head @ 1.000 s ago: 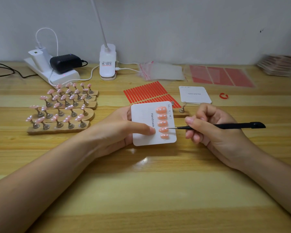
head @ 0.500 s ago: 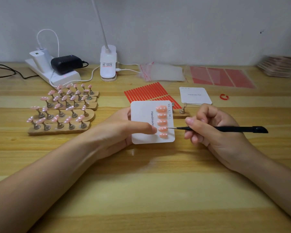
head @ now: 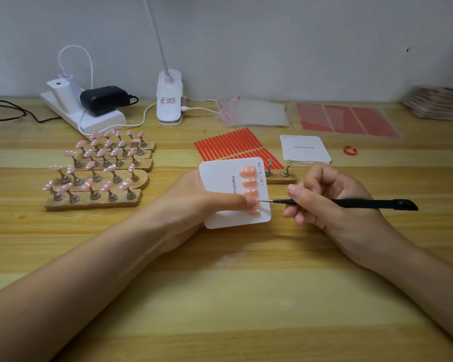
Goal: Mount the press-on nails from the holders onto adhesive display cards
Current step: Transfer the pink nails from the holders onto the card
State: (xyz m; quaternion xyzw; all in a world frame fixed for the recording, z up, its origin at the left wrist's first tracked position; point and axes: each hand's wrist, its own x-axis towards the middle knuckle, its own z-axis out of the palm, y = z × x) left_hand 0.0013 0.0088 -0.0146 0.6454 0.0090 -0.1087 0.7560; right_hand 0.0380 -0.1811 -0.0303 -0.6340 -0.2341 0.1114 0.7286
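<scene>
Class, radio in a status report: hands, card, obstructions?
Left hand holds card, thumb on fourth nail. Right hand pinches black tool, tip at that nail. Nothing in the way.

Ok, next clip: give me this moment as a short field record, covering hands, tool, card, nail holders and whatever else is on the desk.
left hand: holds the display card, thumb pressing a nail near the card's right edge
right hand: grips a thin black tool, tip at the nail under the thumb
nails on card: peach, one column, five showing, one partly covered by the thumb
loaded holders: wooden bases with nails on stands, left of the card
nearly bare holder: behind the card, two empty stands visible
spare cards: white stack, far right of the red adhesive strips
</scene>
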